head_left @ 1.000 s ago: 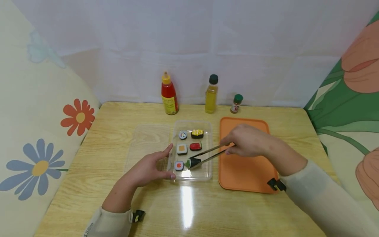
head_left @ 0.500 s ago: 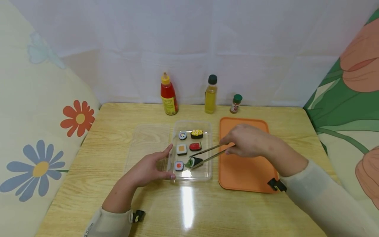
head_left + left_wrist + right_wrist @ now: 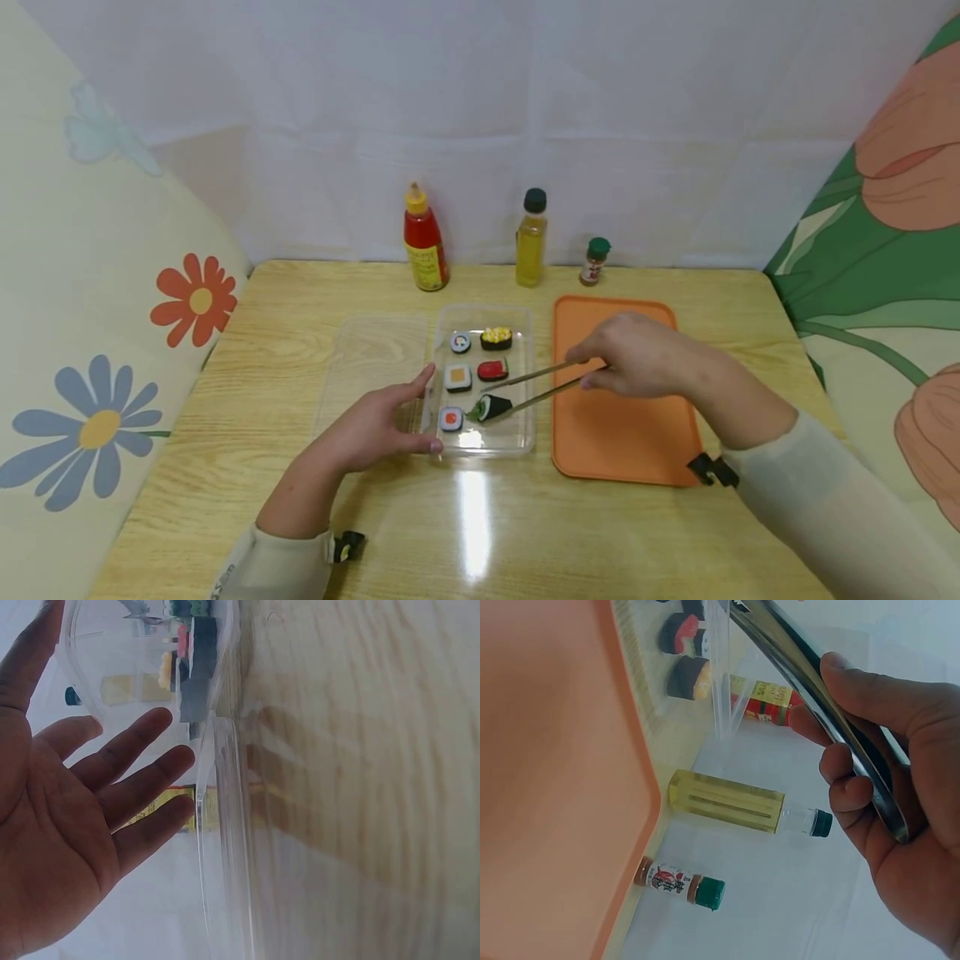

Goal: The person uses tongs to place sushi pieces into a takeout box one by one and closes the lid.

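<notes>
My right hand [image 3: 633, 354] grips metal tongs [image 3: 802, 690], whose tips stand spread in the head view. A dark cone-shaped hand roll [image 3: 495, 407] with green filling lies between those tips, inside a clear plastic container [image 3: 480, 312]. My left hand [image 3: 375, 429] is at the container's left side, thumb and forefinger spread along it; the left wrist view shows its fingers extended. Also in the container are a corn-topped sushi [image 3: 496, 338], a red-topped sushi [image 3: 492, 370], a square roll [image 3: 457, 377], a small round roll [image 3: 461, 342] and a roll with a red centre [image 3: 451, 418].
An orange tray [image 3: 626, 442] lies right of the container, beneath my right hand. Left of the container is a clear lid [image 3: 378, 342]. Along the back stand a red sauce bottle [image 3: 426, 250], a yellow oil bottle [image 3: 530, 250] and a small green-capped spice jar [image 3: 593, 262].
The tongs' tips have spread apart and let go of the hand roll, which now lies in the container. My right hand has shifted slightly right; my left hand keeps its place.
</notes>
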`<state>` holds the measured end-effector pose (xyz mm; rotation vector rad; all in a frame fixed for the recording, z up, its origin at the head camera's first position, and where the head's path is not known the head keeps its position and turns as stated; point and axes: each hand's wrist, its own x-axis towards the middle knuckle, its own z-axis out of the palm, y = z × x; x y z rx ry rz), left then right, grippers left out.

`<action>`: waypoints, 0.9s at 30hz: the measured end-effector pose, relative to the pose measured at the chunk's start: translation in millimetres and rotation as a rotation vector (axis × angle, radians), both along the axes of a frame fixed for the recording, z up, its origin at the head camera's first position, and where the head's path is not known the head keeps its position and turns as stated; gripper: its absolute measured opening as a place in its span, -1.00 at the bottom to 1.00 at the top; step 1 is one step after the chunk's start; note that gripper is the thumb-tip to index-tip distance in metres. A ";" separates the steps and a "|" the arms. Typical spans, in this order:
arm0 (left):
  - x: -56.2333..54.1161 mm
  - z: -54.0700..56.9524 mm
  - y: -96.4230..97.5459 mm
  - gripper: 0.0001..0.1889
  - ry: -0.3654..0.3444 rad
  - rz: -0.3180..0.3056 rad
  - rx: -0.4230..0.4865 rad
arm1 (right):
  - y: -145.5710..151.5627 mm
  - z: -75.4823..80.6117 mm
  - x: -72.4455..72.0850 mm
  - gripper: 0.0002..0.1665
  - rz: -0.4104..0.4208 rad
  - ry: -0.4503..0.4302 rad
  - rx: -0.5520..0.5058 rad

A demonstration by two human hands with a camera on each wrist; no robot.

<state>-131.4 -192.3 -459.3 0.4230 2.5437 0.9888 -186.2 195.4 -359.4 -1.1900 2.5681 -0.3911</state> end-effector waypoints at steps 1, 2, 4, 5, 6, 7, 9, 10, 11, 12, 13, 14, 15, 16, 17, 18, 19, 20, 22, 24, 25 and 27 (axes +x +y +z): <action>-0.1 -0.1 -0.3 0.19 0.003 -0.004 0.000 | 1.4 -0.1 0.4 -0.59 -0.003 0.003 -0.003; -0.2 0.1 -0.4 0.19 0.004 -0.004 -0.001 | 3.0 -0.1 0.7 -0.59 -0.005 0.007 -0.009; -0.4 0.1 -0.7 0.18 0.003 -0.006 -0.003 | 6.2 -0.2 1.3 -0.59 -0.007 0.019 -0.018; -0.6 0.1 -0.8 0.18 0.002 -0.007 -0.004 | 7.9 -0.3 1.5 -0.59 -0.009 0.022 -0.023; -0.7 0.0 -0.9 0.18 -0.001 -0.006 -0.004 | 9.6 -0.5 1.8 -0.59 -0.011 0.024 -0.030; -0.8 0.0 -0.8 0.18 -0.003 -0.005 -0.004 | 11.6 -0.8 2.1 -0.59 -0.015 0.025 -0.038; -1.1 0.0 -0.7 0.18 -0.005 -0.004 -0.004 | 15.6 -1.5 2.6 -0.59 -0.020 0.025 -0.054; -1.2 0.0 -0.6 0.18 -0.005 -0.005 -0.005 | 17.7 -2.1 3.0 -0.59 -0.024 0.023 -0.065; -1.2 0.2 -0.3 0.18 -0.007 -0.002 -0.006 | 20.0 -3.0 3.3 -0.59 -0.028 0.023 -0.074; -1.2 0.4 -0.1 0.18 -0.010 0.001 -0.006 | 22.3 -3.9 3.6 -0.59 -0.030 0.028 -0.084; -1.4 0.5 0.2 0.18 -0.010 0.003 -0.008 | 24.8 -4.8 4.0 -0.59 -0.030 0.034 -0.096; -1.5 0.7 0.5 0.18 -0.012 0.005 -0.009 | 27.3 -5.6 4.3 -0.59 -0.031 0.040 -0.108; -1.5 0.7 0.6 0.18 -0.010 0.002 -0.010 | 29.8 -6.6 4.8 -0.59 -0.032 0.049 -0.118; -1.5 0.7 0.8 0.18 -0.010 0.002 -0.011 | 32.1 -6.9 5.3 -0.59 -0.031 0.058 -0.129; -1.5 0.8 1.2 0.18 -0.011 0.005 -0.012 | 34.5 -7.5 5.9 -0.59 -0.032 0.067 -0.139; -1.6 0.4 1.3 0.19 -0.009 0.003 -0.014 | 36.8 -7.9 6.5 -0.60 -0.031 0.076 -0.149; -1.7 0.2 1.4 0.19 -0.005 -0.001 -0.015 | 39.3 -8.4 7.2 -0.60 -0.033 0.083 -0.157; -1.7 0.2 1.5 0.18 -0.001 -0.006 -0.016 | 41.5 -8.8 8.0 -0.60 -0.038 0.088 -0.162; -2.0 -0.4 1.1 0.19 0.009 -0.011 -0.020 | 46.0 -9.8 9.8 -0.61 -0.044 0.099 -0.180; -2.4 -1.0 0.4 0.20 0.018 -0.017 -0.020 | 50.5 -11.6 11.7 -0.60 -0.049 0.116 -0.197; -2.3 -1.4 -0.2 0.21 0.025 -0.022 -0.018 | 53.0 -12.3 12.6 -0.60 -0.051 0.124 -0.205; -2.8 -2.5 -0.5 0.23 0.036 -0.025 -0.017 | 58.2 -14.5 14.6 -0.59 -0.056 0.139 -0.226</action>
